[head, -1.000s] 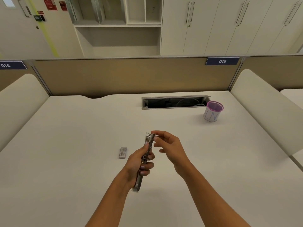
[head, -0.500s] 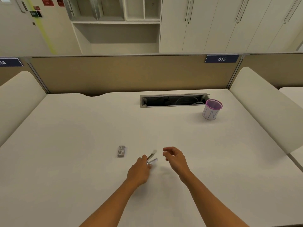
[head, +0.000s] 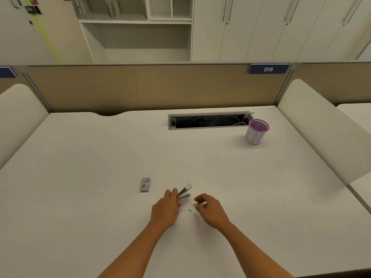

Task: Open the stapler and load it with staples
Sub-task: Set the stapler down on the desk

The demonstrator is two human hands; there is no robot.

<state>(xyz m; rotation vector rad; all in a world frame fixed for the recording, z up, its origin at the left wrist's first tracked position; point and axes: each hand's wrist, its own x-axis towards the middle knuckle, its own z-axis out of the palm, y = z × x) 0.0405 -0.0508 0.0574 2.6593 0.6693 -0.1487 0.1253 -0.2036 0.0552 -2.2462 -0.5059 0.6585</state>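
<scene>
The stapler [head: 184,191] rests low on the white desk [head: 100,157], its top arm lifted apart from the lower part so the two ends splay. My left hand [head: 165,211] covers its near end and holds it. My right hand [head: 209,209] hovers just right of it with fingers loosely curled and nothing visible between them. A tiny staple piece [head: 190,210] lies on the desk between the hands. A small grey staple box [head: 145,184] lies flat to the left of the stapler.
A pink-rimmed mesh cup [head: 256,132] stands at the back right beside an open cable slot [head: 208,121]. A tan partition [head: 140,87] closes the far edge, and padded white dividers [head: 321,127] flank both sides.
Both hands came down from chest height to the desk. The stapler went from upright in my left hand to lying low with its arms splayed. My right hand let go of its tip.
</scene>
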